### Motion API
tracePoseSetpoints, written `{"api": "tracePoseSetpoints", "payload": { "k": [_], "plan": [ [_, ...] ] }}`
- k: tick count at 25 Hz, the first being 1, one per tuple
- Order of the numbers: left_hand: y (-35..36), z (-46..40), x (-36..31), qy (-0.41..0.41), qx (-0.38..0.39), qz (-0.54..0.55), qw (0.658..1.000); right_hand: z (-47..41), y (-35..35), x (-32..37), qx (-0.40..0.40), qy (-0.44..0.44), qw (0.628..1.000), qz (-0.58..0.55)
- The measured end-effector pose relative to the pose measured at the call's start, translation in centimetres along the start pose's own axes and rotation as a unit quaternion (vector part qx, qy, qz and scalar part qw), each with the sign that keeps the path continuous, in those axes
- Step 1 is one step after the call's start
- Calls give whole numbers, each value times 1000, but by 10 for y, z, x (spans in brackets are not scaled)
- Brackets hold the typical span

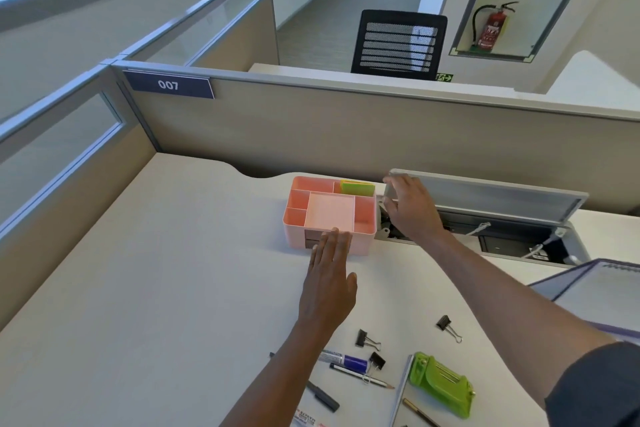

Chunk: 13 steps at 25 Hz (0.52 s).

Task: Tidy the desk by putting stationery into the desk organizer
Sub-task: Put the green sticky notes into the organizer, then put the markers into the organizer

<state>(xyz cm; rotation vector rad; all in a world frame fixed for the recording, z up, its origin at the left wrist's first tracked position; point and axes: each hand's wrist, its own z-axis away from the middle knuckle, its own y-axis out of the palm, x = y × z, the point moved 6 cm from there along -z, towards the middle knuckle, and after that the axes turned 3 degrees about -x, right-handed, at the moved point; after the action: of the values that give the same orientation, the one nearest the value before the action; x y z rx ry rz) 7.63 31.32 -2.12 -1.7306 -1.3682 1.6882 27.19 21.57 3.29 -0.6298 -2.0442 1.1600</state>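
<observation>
In the head view, a pink plastic desk organizer [329,215] with several open compartments stands on the white tabletop [156,270], close to the beige partition wall [346,128]. A green and yellow block of sticky notes [357,188] sits in its far right compartment. The left hand [329,282] lies flat with straight fingers [335,241] held close together, their tips touching the organizer's near wall. The right hand [410,208] is beside the organizer's right side, its fingers spread and relaxed around the end of a raised grey cable-tray lid [491,192]; whether they grip it I cannot tell. Near the person lie loose stationery: three black binder clips [365,340], a blue-banded marker [343,357], a pencil [362,376], a dark grey pen [323,397] and a lime green stapler [441,383]. A spiral notebook [595,291] lies at the right edge.
</observation>
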Motion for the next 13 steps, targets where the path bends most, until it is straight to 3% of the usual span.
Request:
{"api": "tracePoseSetpoints", "payload": {
  "k": [6, 13],
  "plan": [
    [10, 45, -31, 8, 39, 15, 999, 92, -20, -3, -6, 35, 999, -26],
    [38, 119, -64, 80, 66, -4, 995, 207, -40, -22, 13, 61, 996, -59]
  ]
}}
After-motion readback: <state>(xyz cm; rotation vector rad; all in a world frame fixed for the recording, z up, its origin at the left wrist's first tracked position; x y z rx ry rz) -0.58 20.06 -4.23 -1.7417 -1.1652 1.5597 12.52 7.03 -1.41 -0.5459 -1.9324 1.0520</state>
